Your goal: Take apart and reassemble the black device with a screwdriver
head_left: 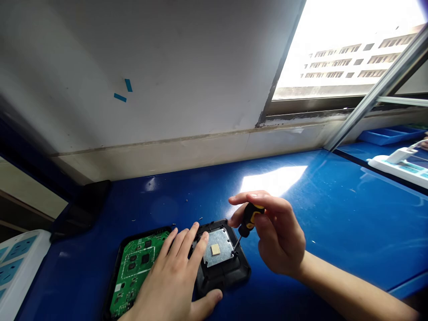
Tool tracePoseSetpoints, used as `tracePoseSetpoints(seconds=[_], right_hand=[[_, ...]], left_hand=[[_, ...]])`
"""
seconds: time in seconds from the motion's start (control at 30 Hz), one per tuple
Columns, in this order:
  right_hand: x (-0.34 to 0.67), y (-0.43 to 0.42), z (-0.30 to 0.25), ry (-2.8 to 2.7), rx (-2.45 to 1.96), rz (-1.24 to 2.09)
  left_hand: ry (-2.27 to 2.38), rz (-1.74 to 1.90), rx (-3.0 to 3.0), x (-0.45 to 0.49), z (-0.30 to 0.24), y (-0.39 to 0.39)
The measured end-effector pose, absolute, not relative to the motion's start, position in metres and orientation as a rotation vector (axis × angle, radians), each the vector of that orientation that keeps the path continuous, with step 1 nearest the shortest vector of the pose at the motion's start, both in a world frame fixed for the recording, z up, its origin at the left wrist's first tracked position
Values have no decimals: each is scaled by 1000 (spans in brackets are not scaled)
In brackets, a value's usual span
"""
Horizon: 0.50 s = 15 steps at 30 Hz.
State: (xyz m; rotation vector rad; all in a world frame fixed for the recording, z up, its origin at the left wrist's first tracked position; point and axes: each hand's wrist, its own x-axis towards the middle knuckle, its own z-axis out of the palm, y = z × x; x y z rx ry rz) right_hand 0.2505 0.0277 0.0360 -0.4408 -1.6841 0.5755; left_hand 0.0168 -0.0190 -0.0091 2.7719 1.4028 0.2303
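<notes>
A black device casing (230, 273) lies open on the blue table (334, 214). Inside it sit a green circuit board (132, 267) on the left and a silver metal plate (219, 247) with a small tan pad (216, 249) on the right. My left hand (174, 281) lies flat across the casing, fingers stretched out, pressing on the board and plate edge. My right hand (277, 236) is closed round a small black and yellow screwdriver (247, 220). Its tip touches the plate's right corner.
A white power strip (16, 263) lies at the left table edge, with a dark object (83, 205) behind it. At the far right are a white device (401, 165) and a blue tray (388, 133). A wall and window run behind the table.
</notes>
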Motion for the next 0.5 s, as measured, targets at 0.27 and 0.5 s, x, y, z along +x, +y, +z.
tracePoseSetpoints(seconds=[0.27, 0.5], right_hand=[[255, 31, 43, -1681, -410, 411], [249, 27, 42, -1603, -473, 471]], left_hand=[[1392, 246, 2772, 15, -10, -20], [1399, 298, 2764, 14, -12, -19]])
